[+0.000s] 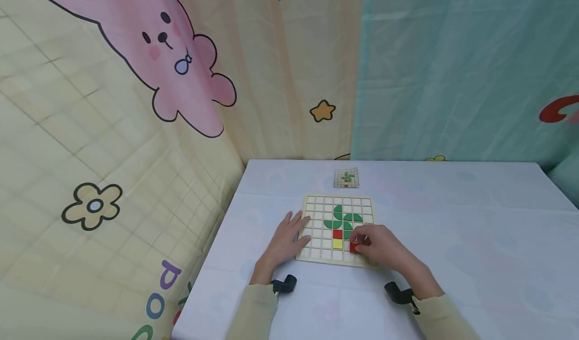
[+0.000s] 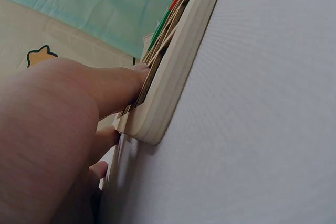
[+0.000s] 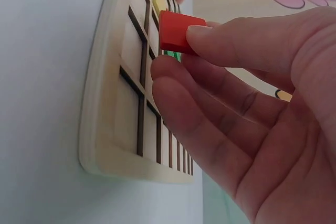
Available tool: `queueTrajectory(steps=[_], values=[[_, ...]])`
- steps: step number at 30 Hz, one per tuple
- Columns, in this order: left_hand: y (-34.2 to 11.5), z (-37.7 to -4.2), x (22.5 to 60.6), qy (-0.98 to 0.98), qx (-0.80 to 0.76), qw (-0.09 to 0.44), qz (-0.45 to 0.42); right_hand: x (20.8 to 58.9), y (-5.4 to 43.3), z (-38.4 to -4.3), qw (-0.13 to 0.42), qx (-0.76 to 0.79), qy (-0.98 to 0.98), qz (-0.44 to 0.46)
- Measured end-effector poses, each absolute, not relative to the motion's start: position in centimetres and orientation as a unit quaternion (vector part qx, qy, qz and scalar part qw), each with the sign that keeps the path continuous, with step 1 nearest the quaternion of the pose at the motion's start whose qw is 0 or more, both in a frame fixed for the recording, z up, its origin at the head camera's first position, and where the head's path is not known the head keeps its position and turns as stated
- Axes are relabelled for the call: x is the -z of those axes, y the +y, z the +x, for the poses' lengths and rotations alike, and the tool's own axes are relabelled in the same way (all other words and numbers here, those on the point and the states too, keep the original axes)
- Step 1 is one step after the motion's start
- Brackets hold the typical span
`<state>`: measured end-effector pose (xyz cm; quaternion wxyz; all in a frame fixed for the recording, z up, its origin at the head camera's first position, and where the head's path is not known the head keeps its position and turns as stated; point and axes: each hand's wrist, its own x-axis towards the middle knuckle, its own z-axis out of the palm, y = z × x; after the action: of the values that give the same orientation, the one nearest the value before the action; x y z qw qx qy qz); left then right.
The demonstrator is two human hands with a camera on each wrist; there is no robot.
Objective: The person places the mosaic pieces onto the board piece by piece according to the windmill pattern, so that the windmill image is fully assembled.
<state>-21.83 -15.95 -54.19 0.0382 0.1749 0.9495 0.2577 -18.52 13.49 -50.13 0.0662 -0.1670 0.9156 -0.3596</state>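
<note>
A wooden grid board (image 1: 316, 255) lies on the table, with several green rounded tiles (image 1: 338, 211) set in its cells. Below them sit one red tile (image 1: 337, 234) and a yellow tile (image 1: 337, 243). My right hand (image 1: 384, 247) pinches a red square tile (image 3: 176, 30) between thumb and fingers, over the lower right part of the board. In the right wrist view the other fingers curl loosely beneath it. My left hand (image 1: 284, 239) rests along the board's left edge, fingers spread; the left wrist view has the thumb (image 2: 123, 85) on the rim.
Behind the board lies a small pattern card (image 1: 346, 178) printed with a grid and a green, red and yellow figure. The white-covered table (image 1: 452, 219) reaches back to hanging fabric (image 1: 294, 69). Each wrist wears a black camera mount (image 1: 285, 284).
</note>
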Motion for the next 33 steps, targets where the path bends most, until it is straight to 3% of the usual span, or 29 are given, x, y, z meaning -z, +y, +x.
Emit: queueTrajectory(steps=[33], values=[[-16.0,-21.8,54.0,0.951,-0.250,0.043,0.178,50.9,9.9,-18.2,0.045,0.353,0.911,-0.211]])
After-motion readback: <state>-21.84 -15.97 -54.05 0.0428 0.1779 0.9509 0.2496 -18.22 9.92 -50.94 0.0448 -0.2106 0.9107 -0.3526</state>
